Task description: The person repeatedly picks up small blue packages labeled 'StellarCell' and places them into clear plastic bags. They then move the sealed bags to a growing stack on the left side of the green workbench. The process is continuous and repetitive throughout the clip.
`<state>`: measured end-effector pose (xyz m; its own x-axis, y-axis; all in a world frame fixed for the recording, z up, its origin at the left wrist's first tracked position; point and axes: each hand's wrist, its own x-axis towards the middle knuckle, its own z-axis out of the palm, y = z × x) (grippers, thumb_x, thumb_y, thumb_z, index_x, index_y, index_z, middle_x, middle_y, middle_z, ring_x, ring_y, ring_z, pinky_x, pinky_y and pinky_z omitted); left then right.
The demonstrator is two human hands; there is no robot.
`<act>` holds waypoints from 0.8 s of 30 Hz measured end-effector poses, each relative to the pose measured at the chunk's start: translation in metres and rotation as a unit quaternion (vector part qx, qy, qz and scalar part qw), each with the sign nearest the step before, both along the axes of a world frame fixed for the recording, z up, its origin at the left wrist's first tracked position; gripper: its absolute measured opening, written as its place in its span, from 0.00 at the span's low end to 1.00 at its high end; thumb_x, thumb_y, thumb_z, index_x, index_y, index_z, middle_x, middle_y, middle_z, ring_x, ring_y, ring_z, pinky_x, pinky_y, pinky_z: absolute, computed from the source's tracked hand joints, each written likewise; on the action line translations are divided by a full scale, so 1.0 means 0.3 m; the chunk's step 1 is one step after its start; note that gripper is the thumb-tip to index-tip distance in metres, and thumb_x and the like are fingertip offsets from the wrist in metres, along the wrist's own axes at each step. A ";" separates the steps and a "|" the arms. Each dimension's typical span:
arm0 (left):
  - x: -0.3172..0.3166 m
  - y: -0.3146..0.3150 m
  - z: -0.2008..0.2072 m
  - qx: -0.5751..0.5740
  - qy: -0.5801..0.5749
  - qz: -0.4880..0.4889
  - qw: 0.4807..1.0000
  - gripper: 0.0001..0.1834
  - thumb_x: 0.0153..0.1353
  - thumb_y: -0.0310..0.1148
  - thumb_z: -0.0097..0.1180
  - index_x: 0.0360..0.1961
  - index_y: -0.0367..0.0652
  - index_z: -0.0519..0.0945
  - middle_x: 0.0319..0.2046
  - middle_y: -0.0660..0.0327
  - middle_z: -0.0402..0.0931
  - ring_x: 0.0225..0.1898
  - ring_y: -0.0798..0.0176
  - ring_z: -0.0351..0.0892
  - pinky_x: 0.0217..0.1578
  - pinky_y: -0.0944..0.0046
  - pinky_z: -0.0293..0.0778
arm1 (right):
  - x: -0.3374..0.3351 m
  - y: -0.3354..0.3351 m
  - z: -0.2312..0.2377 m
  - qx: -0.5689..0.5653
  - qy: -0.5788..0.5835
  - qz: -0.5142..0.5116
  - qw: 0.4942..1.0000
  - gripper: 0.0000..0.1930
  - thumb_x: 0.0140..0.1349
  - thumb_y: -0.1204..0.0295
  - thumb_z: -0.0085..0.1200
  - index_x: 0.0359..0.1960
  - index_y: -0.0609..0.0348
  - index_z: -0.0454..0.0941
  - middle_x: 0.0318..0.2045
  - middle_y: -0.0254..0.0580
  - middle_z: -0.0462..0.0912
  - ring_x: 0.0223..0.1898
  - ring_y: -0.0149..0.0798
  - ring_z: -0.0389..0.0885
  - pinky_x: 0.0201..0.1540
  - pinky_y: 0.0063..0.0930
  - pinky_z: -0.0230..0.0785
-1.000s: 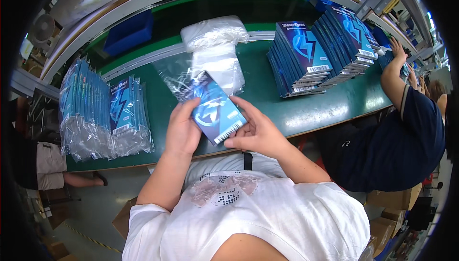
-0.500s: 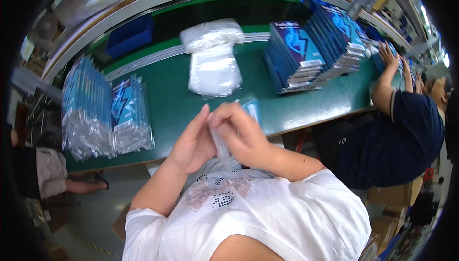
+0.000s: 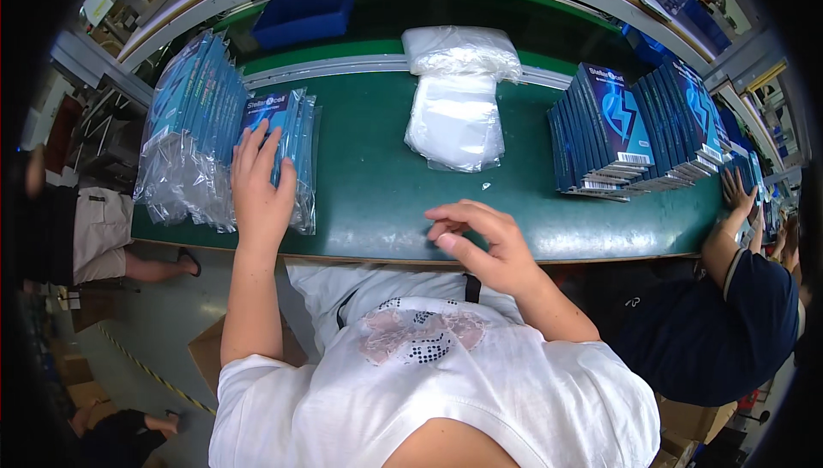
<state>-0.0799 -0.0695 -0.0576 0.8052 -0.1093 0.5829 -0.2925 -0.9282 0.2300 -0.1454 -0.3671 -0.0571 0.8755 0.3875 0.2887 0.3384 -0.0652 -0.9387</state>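
My left hand lies with fingers stretched over the front of a blue box in a clear plastic bag, in the shorter row at the left of the table. Beside that row stands a longer row of similar bagged boxes. My right hand hovers over the table's front edge, its fingers loosely bent and apart, with nothing in them. Beyond it, a pile of flat clear plastic bags lies mid-table. Unbagged blue boxes stand upright in rows at the right.
The green table has a metal rail along its back. A blue bin sits behind the rail. At the right, a co-worker in a dark shirt reaches toward more boxes. Another person in light shorts is at the left.
My hands were together over a clear bag at the table's front edge. Now my left hand has moved left onto the bagged boxes, and my right hand is empty. The head view has shifted.
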 end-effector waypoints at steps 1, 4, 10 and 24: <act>0.003 0.004 -0.007 -0.017 0.008 -0.005 1.000 0.22 0.54 0.24 0.51 0.53 0.36 0.73 0.57 0.52 0.69 0.62 0.45 0.63 0.62 0.51 0.57 | 0.004 -0.018 -0.007 -0.008 0.005 -0.011 1.000 0.13 0.59 0.78 0.52 0.46 0.67 0.77 0.33 0.44 0.80 0.35 0.35 0.79 0.39 0.25 0.71; -0.003 -0.015 0.023 -0.033 0.004 -0.017 0.999 0.20 0.55 0.27 0.54 0.51 0.36 0.75 0.56 0.54 0.69 0.63 0.45 0.61 0.62 0.49 0.55 | 0.016 -0.096 0.043 -0.019 -0.043 -0.081 0.996 0.10 0.59 0.78 0.52 0.42 0.67 0.78 0.32 0.44 0.80 0.33 0.33 0.79 0.37 0.24 0.71; -0.021 -0.211 0.095 -0.040 -0.022 -0.144 0.989 0.15 0.55 0.26 0.57 0.45 0.40 0.79 0.52 0.58 0.74 0.60 0.51 0.66 0.60 0.53 0.59 | 0.107 -0.254 0.248 -0.044 -0.235 -0.440 0.866 0.13 0.56 0.74 0.58 0.42 0.67 0.78 0.34 0.44 0.81 0.35 0.34 0.79 0.40 0.25 0.70; 0.138 -0.441 -0.039 -0.001 0.083 -0.312 0.947 0.09 0.54 0.22 0.55 0.37 0.39 0.81 0.30 0.57 0.73 0.38 0.52 0.73 0.41 0.58 0.69 | 0.186 -0.350 0.258 -0.449 -0.178 -0.448 0.752 0.27 0.43 0.64 0.63 0.48 0.60 0.77 0.42 0.60 0.73 0.43 0.57 0.72 0.45 0.45 0.67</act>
<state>-0.0384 -0.2018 -0.0692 0.6654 -0.5922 0.4545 -0.7427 -0.5868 0.3226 -0.0897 -0.4722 0.0202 0.8302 -0.1343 0.5410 0.0001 -0.9705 -0.2410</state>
